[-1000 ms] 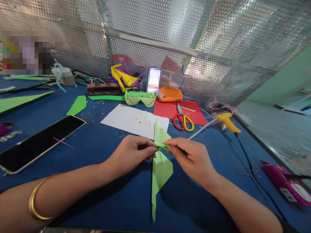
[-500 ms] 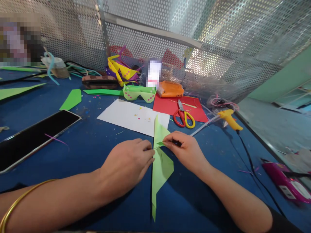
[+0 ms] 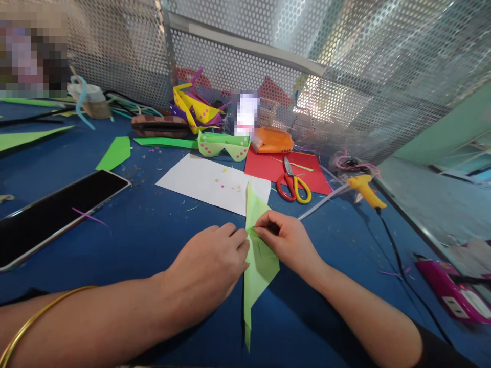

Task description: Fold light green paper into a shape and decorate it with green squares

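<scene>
Bright light glares through the mesh wall (image 3: 345,66); soft shadows under arms, edges bowed, patches pixelated

Left hand (image 3: 209,266) palm-down, fingers curled, fingertips meeting right hand (image 3: 286,240); right thumb and forefinger pinched; forearms angled inward.

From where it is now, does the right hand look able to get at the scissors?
Probably yes. The scissors lie in the open on the red paper, just beyond the right hand, with nothing between them. But that hand is pinching the green paper and would have to let go first.
</scene>
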Available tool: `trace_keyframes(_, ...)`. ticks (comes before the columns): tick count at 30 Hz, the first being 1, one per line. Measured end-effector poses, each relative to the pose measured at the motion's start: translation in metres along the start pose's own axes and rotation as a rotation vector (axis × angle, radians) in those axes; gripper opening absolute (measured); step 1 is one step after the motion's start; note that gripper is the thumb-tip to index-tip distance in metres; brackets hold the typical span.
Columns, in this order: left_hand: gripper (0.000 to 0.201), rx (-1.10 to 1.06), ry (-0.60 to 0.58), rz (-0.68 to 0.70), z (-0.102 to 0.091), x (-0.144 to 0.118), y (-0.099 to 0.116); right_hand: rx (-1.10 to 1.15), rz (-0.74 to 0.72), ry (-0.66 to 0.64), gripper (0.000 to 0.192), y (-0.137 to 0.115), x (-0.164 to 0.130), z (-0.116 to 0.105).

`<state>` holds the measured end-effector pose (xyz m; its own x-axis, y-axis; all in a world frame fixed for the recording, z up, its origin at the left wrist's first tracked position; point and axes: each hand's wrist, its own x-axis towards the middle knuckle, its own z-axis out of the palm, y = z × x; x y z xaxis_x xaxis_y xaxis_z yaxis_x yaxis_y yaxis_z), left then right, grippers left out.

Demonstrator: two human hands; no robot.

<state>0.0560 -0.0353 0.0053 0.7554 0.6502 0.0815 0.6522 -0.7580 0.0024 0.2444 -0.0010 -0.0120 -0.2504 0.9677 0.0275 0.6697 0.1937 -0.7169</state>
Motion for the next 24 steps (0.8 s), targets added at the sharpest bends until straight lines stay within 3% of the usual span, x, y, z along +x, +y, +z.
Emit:
trace_keyframes(9, 0.022, 0.025, 0.073, -0.003, 0.004, 0.000, 0.002, -0.153, -0.079, 0.059, 0.012, -0.005, 0.000, 0.007)
trace_keyframes(15, 0.022, 0.069, 0.175, 0.049, 0.012, -0.003, 0.002, -0.126, -0.111, 0.059, 0.014, -0.002, 0.002, 0.008)
trace_keyframes(24, 0.021, 0.070, 0.146, 0.102, 0.012, -0.002, -0.001, -0.051, -0.099, 0.054, 0.013, 0.000, 0.002, 0.005)
